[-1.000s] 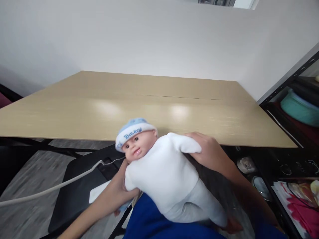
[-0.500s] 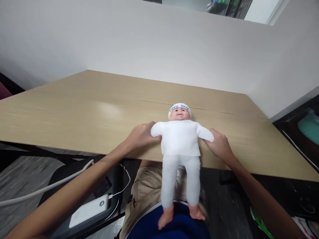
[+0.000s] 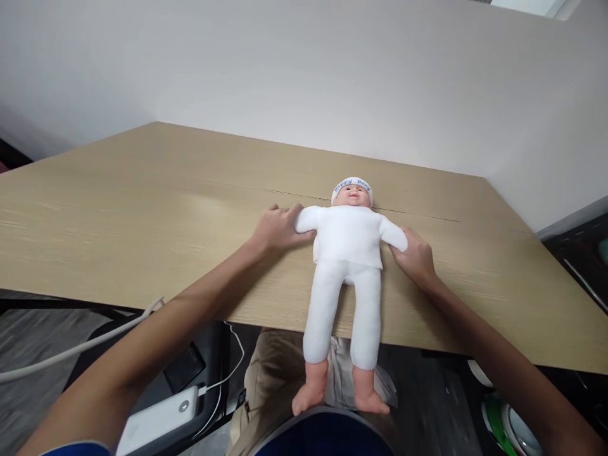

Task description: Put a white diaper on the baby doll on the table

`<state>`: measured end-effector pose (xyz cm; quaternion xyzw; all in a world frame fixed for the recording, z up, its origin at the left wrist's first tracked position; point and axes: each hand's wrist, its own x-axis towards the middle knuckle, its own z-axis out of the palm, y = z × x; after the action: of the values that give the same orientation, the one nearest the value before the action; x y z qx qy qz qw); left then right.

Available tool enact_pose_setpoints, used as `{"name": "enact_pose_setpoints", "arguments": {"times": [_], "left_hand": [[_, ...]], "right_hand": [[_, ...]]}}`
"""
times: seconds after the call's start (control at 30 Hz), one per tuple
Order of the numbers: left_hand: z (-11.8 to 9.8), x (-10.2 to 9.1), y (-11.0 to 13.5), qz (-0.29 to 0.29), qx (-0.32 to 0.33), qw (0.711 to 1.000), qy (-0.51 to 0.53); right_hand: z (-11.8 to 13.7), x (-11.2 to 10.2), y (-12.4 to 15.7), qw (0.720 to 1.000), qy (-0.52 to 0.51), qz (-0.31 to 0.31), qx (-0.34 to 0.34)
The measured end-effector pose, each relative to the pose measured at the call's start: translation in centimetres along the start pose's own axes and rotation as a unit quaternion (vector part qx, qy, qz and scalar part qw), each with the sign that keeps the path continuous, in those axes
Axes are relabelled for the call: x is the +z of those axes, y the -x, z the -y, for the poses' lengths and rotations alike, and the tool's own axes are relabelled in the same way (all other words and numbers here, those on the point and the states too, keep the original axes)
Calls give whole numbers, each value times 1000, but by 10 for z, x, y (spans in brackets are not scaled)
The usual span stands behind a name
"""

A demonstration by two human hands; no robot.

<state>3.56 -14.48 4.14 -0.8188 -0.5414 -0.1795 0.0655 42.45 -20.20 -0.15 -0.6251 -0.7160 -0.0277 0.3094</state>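
Note:
A baby doll (image 3: 349,237) in a white top and white trousers lies face up, its head toward the wall. Its white cap carries blue lettering. My left hand (image 3: 279,228) is closed around the doll's arm on the left side of the view. On the other side, my right hand (image 3: 417,256) grips the opposite arm. The doll's torso is over the wooden table (image 3: 142,215), while its bare feet stick out past the front edge above my lap. The fingertips of both hands are partly hidden.
A white power bank (image 3: 159,421) with a cable rests on a black seat at lower left. A thick white cable (image 3: 80,351) runs nearby. The wall (image 3: 285,76) stands behind the table. A round green-and-white object (image 3: 503,421) is at lower right.
Both hands have moved the doll farther onto the table, toward the wall. More of its legs now lies over the tabletop. The camera view has tilted downward a little.

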Motion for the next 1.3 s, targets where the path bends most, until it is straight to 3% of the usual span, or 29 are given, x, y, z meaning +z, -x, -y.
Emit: {"name": "enact_pose_setpoints", "arguments": {"times": [0.27,0.53,0.83,0.97,1.3], "left_hand": [[26,35,-44,-43,37,998,1],[52,71,-93,-68,13,998,0],[68,94,-154,-69,6,998,5],[71,97,-161,-44,1,999,-4],[65,93,-147,-17,-29,999,36]], "right_hand": [[-18,33,-34,999,-18,-39,-4],[-33,58,-89,999,-24,-38,7],[-47,88,-149,999,3,-44,25],[-51,95,-159,999,12,-41,19],[-54,94,-159,999,42,5,-1]]}}
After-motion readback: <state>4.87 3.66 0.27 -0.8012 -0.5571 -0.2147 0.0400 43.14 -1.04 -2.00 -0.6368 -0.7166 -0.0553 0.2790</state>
